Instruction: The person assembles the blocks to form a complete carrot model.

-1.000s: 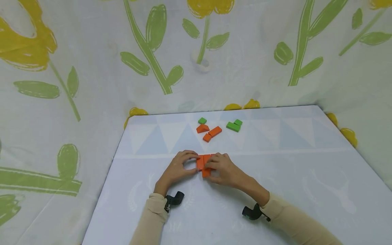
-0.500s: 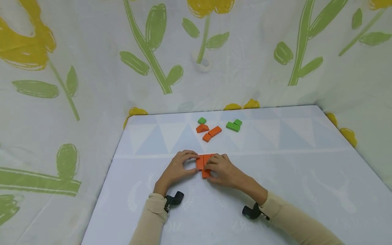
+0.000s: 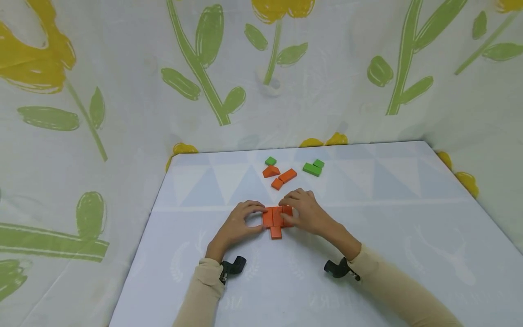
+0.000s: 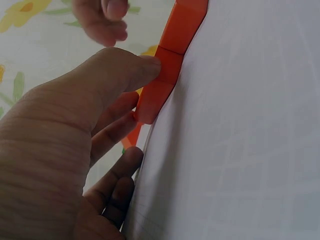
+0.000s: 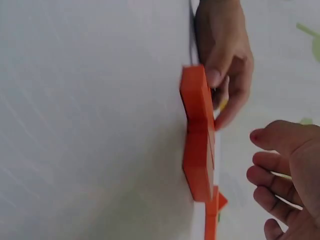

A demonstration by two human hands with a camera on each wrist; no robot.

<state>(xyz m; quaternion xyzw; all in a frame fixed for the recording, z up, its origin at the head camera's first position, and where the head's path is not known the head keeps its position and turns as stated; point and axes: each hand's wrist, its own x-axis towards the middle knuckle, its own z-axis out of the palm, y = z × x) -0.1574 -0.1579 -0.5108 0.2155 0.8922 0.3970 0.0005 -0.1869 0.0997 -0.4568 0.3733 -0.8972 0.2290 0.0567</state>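
Several orange blocks lie together on the table: a left block (image 3: 267, 218), a middle block (image 3: 277, 217) and a right block (image 3: 288, 210) stand side by side, and a smaller block (image 3: 276, 233) sits against the near end of the middle one. My left hand (image 3: 237, 223) pinches the left block between thumb and fingers at its near and far ends, as the left wrist view also shows. Over the right block hovers my right hand (image 3: 308, 212); in the right wrist view its loosely bent fingers (image 5: 272, 177) are apart from the blocks and hold nothing.
Behind the hands lie loose orange blocks, among them a wedge-like one (image 3: 271, 171), a long one (image 3: 288, 175) and a small one (image 3: 277, 183). Green blocks (image 3: 312, 169) lie near the table's back edge. A flower-patterned cloth (image 3: 318, 100) hangs behind the table (image 3: 367, 254).
My right hand has let go of the orange blocks and risen up and away, uncovering the right block and the small near block. The left hand has stayed in place.
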